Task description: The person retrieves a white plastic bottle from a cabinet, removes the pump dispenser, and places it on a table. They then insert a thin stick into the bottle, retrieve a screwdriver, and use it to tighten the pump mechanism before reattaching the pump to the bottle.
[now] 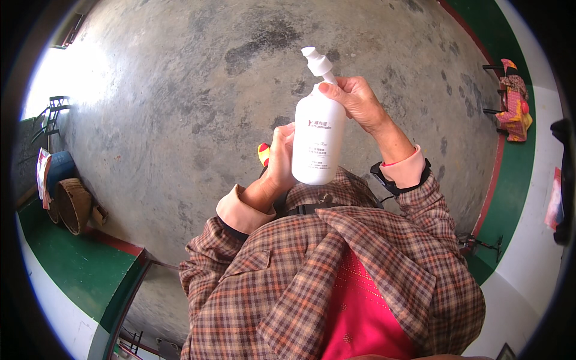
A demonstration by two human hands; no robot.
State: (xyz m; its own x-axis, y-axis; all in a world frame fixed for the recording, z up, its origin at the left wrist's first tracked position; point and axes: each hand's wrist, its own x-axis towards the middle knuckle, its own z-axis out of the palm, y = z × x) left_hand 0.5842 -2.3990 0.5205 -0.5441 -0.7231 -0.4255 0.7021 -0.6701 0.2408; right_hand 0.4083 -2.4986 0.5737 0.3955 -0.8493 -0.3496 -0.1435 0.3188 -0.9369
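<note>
Upright in front of my body is a white pump bottle [318,141] with dark print on its front. My left hand [279,157] grips it from the left side, its fingers going behind it. The white pump top [316,62] leans above the bottle's shoulder, and its stem runs down to my right hand [354,103]. The thumb of that hand lies by the bottle's neck, with the fingers closed around the stem. Whether the stem's lower end sits inside the bottle is hidden by my hand and the bottle.
Stained grey concrete floor [198,90] spreads around me. At the left stand a dark chair [55,114], a blue container [61,167] and a brown round basket [73,206]. A cloth-covered seat [513,111] stands along the green-and-white wall at the right.
</note>
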